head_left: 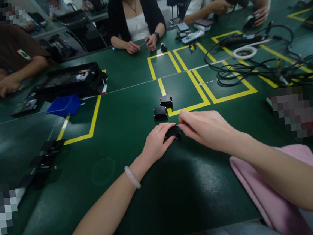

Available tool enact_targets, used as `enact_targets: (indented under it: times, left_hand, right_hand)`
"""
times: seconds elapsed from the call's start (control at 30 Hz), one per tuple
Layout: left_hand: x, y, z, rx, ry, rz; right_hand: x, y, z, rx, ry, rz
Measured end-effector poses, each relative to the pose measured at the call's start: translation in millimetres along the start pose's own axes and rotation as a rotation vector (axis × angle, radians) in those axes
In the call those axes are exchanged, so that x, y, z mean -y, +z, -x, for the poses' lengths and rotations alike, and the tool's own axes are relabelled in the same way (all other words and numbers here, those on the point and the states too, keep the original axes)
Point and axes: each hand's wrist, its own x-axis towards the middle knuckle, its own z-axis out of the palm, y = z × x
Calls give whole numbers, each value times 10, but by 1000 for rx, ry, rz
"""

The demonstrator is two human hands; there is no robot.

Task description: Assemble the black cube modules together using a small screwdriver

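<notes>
My left hand wraps its fingers and thumb round a small black box with tabs at its corners, low over the green table. At the right end of that box, my right hand is closed in a pinch. Whatever its fingertips hold, if anything, is hidden or too small to name. Just beyond my hands stand two similar black boxes, a nearer one and a farther one at the corner of a yellow tape outline.
A row of black boxes lies at left, near a blue tray and a long black case. Coiled black cables spread at right. A pink cloth hangs by my right arm. Several people sit around the table.
</notes>
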Motion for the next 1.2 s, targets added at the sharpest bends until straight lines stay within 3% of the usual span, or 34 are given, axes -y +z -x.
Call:
enact_targets:
  times: [0.23,0.43,1.2]
  left_hand:
    - [3,-8,-1,9,4,-4]
    - [14,3,0,6,5,-5]
    - [8,-2,1,7,8,-15]
  right_hand:
    - [1,3,-5,-13,7,-35]
    - [3,-16,-10,51,23,11]
    - [-7,0,-18,30,68,11]
